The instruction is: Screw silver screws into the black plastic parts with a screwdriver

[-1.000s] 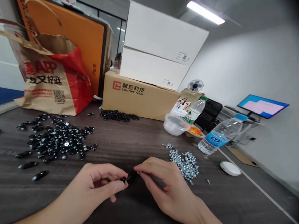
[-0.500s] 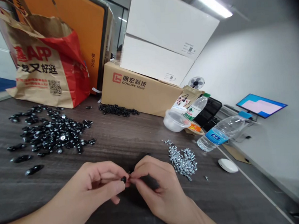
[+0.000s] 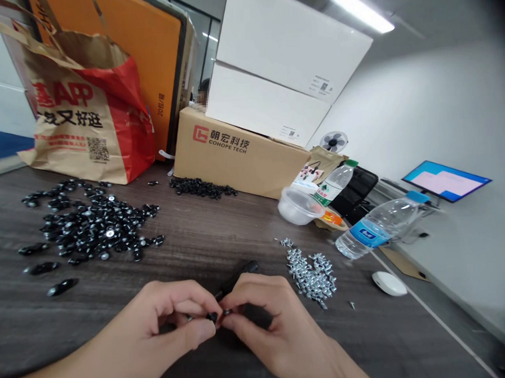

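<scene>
Between the thumb and fingertips of my left hand point(image 3: 175, 320) is a small black part point(image 3: 212, 317). My right hand point(image 3: 271, 318) is pinched right beside it on a tiny metal piece point(image 3: 226, 311), which looks like a screw. The fingertips of both hands nearly touch above the dark table. Behind my right hand lies a black-handled tool point(image 3: 238, 275), partly covered by the fingers, so its kind is unclear. A heap of small silver screws point(image 3: 311, 273) spreads to the right. On the left is a large pile of glossy black parts with metal ends point(image 3: 97, 225).
A second pile of black pieces point(image 3: 201, 187) lies before a cardboard box point(image 3: 238, 156) with white boxes point(image 3: 268, 98) on it. A paper bag point(image 3: 83, 113) stands at back left. Rightward are a plastic tub point(image 3: 298, 206), a water bottle point(image 3: 377, 227) and a white oval object point(image 3: 388, 283).
Both hands have shifted slightly down in the picture, staying together. More of the black-handled tool shows behind my right hand, and the metal piece at its fingertips is now visible.
</scene>
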A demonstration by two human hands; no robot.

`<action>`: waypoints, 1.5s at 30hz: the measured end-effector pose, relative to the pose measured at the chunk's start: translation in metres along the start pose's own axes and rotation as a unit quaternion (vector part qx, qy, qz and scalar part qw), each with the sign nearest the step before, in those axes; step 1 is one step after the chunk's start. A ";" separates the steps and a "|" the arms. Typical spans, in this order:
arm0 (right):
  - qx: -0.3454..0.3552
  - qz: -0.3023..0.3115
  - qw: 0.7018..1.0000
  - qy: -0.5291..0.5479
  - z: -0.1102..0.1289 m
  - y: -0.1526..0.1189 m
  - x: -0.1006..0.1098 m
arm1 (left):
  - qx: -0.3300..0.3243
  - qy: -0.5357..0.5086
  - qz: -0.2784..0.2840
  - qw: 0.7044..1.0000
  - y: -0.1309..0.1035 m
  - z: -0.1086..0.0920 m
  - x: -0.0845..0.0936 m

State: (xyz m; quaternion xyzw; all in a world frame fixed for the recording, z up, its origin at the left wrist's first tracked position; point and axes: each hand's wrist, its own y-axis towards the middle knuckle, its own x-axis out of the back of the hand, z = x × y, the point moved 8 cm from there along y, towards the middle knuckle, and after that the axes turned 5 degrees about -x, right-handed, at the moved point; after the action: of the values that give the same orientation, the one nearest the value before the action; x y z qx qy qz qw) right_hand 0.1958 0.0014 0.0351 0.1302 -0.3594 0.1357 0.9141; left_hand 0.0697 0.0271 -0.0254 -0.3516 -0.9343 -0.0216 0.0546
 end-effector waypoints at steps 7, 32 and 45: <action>-0.085 -0.013 0.990 0.112 -0.015 -0.001 0.004 | 0.008 -0.064 -0.003 0.998 0.004 0.006 0.004; -0.056 -0.007 0.910 0.411 -0.013 0.006 -0.013 | 0.039 -0.231 -0.008 0.972 0.006 0.006 -0.004; -0.105 -0.003 0.902 0.419 -0.032 0.005 -0.018 | 0.054 -0.205 -0.016 0.977 0.003 -0.001 -0.001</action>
State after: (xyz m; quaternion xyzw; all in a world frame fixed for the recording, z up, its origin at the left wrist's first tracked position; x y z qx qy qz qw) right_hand 0.2012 0.0137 0.0010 -0.0339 0.0450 0.1366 0.9890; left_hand 0.0727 0.0291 -0.0246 -0.3300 -0.9309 0.1009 -0.1194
